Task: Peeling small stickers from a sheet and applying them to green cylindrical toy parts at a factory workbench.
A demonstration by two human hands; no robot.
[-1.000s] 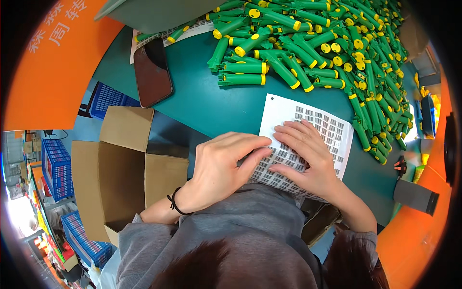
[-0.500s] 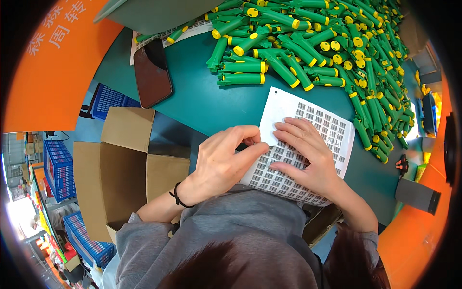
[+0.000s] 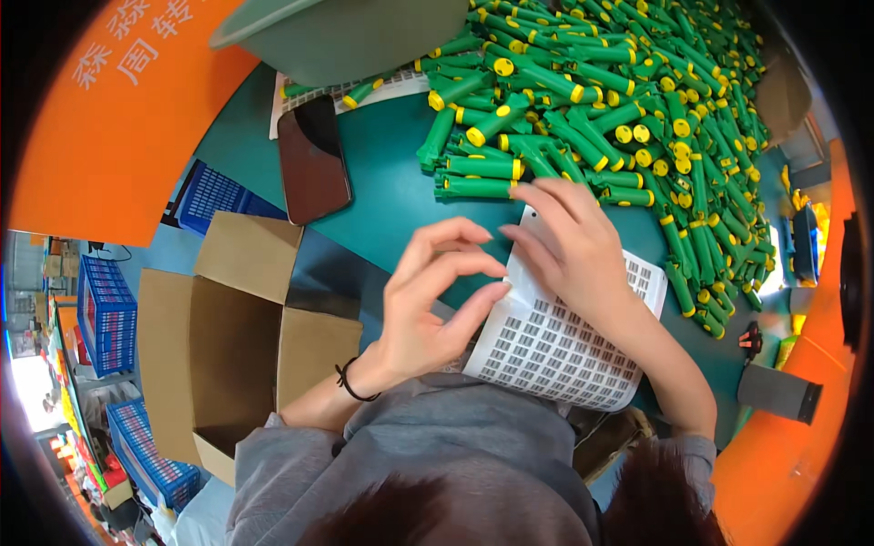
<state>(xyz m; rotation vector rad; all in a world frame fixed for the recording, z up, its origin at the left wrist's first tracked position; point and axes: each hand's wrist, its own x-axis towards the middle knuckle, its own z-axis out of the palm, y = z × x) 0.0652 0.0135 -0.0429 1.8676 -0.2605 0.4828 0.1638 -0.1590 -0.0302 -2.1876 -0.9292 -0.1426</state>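
Near the front edge of the teal tabletop [image 3: 391, 196], a white sheet of small printed labels [image 3: 555, 341] is lying partly over the edge, above the person's grey-clad lap. Both hands are working at its upper left side. The left hand [image 3: 428, 309] is curling loosely, thumb and forefinger pinching together at the sheet's edge; whether a label is between them cannot be told. The right hand [image 3: 569, 246] is resting on the sheet with fingers bent, pressing its top corner, holding nothing else. Just beyond the hands, a big heap of green and yellow plastic toys [image 3: 601, 109] is covering the tabletop. A dark phone [image 3: 314, 159] is lying to the left, and an open cardboard box [image 3: 237, 337] is standing below the tabletop.
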